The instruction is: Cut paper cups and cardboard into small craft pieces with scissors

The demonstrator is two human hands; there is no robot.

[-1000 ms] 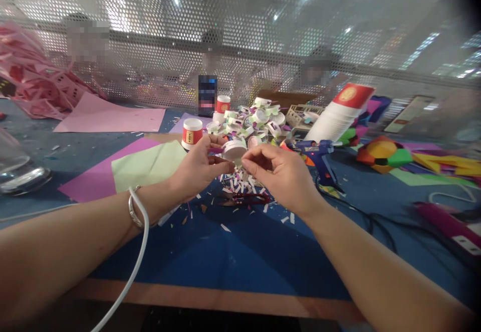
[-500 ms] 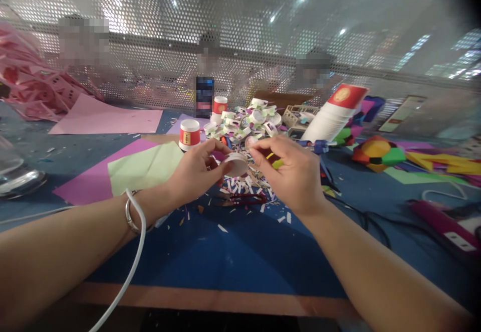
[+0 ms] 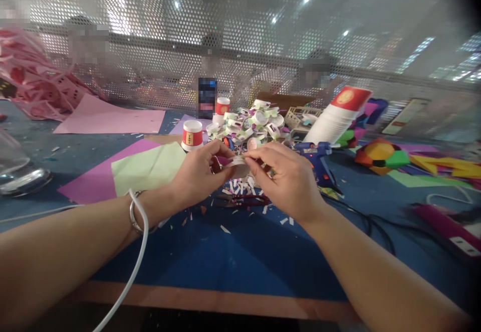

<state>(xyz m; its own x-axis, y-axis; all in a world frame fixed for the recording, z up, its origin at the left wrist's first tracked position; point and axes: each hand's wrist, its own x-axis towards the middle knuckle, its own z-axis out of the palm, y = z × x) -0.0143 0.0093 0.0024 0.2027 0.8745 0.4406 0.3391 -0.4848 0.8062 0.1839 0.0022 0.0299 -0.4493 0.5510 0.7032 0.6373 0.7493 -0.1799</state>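
My left hand [image 3: 197,174] is closed round a short white paper cup piece [image 3: 239,164] with a purple strip beside it, held above the blue table mat [image 3: 240,257]. My right hand [image 3: 287,179] pinches the right side of the same cup piece, fingers curled. Below both hands lie red-handled scissors [image 3: 246,200] among several white and purple paper scraps [image 3: 240,189]. A silver bangle sits on my left wrist, and a white cable [image 3: 130,272] runs past it.
A heap of cut cup pieces [image 3: 255,121], two small red-banded cups [image 3: 192,135], a tipped stack of paper cups [image 3: 334,114] and a blue glue gun [image 3: 317,157] lie behind. Green and purple paper sheets [image 3: 146,166] lie left, coloured paper shapes [image 3: 381,154] right. Other people sit beyond a perforated screen.
My right hand lifted away to the right of the cup piece, then came back down and pinched its edge. The left hand stayed on the cup piece.
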